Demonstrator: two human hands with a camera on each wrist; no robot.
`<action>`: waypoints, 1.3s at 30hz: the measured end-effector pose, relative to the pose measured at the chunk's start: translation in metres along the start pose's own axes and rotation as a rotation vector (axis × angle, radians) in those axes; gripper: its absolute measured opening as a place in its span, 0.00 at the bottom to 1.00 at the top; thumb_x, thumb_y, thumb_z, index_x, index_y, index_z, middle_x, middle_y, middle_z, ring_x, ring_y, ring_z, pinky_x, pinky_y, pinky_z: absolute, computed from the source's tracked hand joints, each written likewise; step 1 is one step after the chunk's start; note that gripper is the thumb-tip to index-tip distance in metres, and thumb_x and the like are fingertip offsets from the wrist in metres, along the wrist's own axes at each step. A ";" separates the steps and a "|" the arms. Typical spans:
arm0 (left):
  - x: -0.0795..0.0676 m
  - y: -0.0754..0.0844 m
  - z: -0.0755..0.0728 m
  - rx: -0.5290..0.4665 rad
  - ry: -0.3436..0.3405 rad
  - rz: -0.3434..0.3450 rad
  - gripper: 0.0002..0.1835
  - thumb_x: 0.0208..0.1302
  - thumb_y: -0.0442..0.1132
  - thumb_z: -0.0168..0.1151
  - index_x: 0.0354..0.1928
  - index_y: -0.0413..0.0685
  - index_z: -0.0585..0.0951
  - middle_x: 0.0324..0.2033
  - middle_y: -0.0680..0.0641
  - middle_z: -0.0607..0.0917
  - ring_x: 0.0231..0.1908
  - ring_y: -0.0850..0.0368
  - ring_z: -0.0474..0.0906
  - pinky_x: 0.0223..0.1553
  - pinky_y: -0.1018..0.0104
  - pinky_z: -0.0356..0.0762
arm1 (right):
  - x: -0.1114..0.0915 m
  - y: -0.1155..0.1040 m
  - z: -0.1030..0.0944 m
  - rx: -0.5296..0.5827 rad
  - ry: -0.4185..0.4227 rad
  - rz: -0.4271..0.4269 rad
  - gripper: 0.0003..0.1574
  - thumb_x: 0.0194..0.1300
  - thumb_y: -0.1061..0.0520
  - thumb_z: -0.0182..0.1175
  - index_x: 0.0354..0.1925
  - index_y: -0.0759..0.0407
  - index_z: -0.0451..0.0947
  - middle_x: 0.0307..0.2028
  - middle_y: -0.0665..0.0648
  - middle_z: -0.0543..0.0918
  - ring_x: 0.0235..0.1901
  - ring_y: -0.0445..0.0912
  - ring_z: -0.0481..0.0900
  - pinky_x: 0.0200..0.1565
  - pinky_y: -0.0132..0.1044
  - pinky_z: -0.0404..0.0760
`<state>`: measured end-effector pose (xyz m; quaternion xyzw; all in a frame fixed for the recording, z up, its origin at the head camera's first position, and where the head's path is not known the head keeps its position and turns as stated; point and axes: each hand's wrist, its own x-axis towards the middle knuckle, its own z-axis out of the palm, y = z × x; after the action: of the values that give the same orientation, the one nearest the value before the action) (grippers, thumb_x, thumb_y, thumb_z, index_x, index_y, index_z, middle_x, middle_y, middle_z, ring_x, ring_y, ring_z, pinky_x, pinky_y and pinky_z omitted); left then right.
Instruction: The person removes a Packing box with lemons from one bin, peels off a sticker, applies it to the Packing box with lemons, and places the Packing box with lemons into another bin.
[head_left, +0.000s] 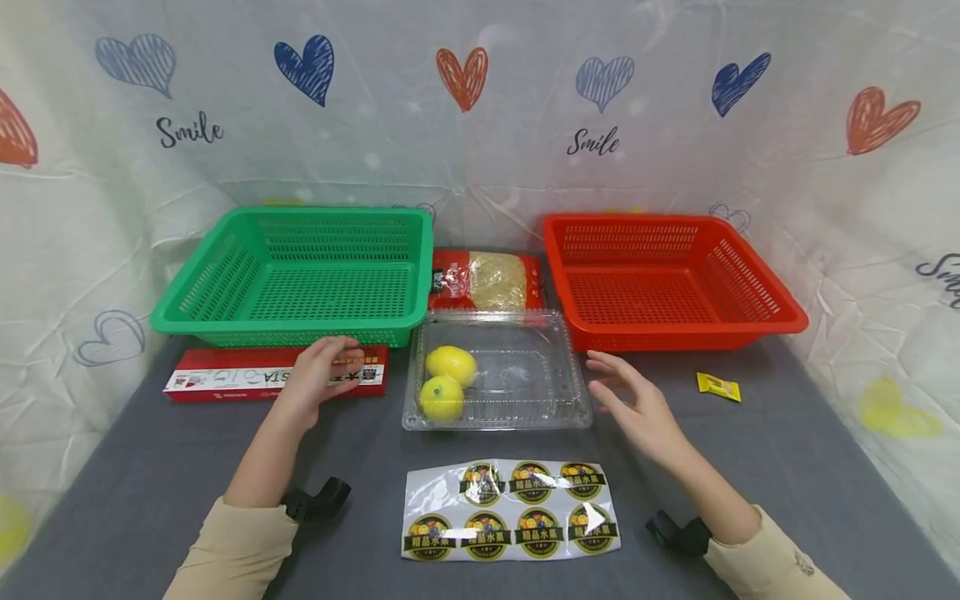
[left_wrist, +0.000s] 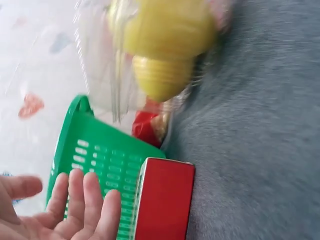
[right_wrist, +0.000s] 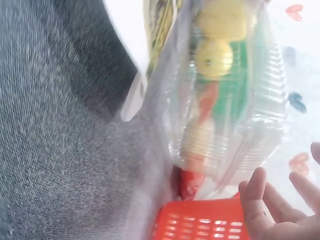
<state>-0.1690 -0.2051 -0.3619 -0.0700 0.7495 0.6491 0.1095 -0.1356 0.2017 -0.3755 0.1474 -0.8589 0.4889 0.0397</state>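
Two yellow lemons (head_left: 451, 366) lie in the left part of a clear plastic fruit box (head_left: 517, 417) at the middle of the table. To its left, my left hand (head_left: 321, 379) is over a long red-and-white pasta box (head_left: 225, 377), palm turned inward and holding nothing. In the left wrist view its fingers (left_wrist: 86, 200) are spread loosely beside the green basket. My right hand (head_left: 636, 408) holds nothing either; its fingertips are right at the fruit box's right edge. A sheet of round fruit stickers (head_left: 510, 510) lies in front of the box.
A green basket (head_left: 300, 333) stands at the back left and a red basket (head_left: 675, 337) at the back right. Between them lies a red bag with pale contents (head_left: 495, 279). A small yellow packet (head_left: 718, 387) is on the right. A printed cloth hangs behind.
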 end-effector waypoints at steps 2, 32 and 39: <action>-0.007 0.001 0.005 0.077 -0.003 0.025 0.28 0.72 0.50 0.38 0.62 0.34 0.61 0.55 0.33 0.69 0.50 0.49 0.74 0.47 0.63 0.75 | -0.004 -0.003 -0.001 0.000 0.013 -0.016 0.25 0.65 0.60 0.55 0.61 0.56 0.67 0.53 0.61 0.75 0.46 0.53 0.75 0.37 0.34 0.80; -0.064 -0.024 0.064 0.867 -0.433 0.538 0.23 0.54 0.44 0.65 0.52 0.46 0.77 0.45 0.53 0.80 0.46 0.59 0.75 0.46 0.57 0.74 | -0.027 -0.024 0.047 0.036 -0.319 -0.285 0.13 0.62 0.61 0.58 0.47 0.57 0.78 0.42 0.56 0.82 0.40 0.43 0.78 0.37 0.34 0.79; -0.063 -0.029 0.082 0.996 -0.478 0.539 0.28 0.49 0.51 0.69 0.52 0.48 0.78 0.43 0.54 0.79 0.43 0.60 0.75 0.42 0.59 0.75 | -0.024 -0.030 0.063 -0.003 -0.462 -0.284 0.15 0.64 0.55 0.56 0.49 0.58 0.77 0.47 0.49 0.80 0.45 0.44 0.77 0.38 0.34 0.78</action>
<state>-0.0951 -0.1309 -0.3844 0.3290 0.9088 0.2235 0.1261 -0.0987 0.1388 -0.3887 0.3741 -0.8165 0.4307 -0.0890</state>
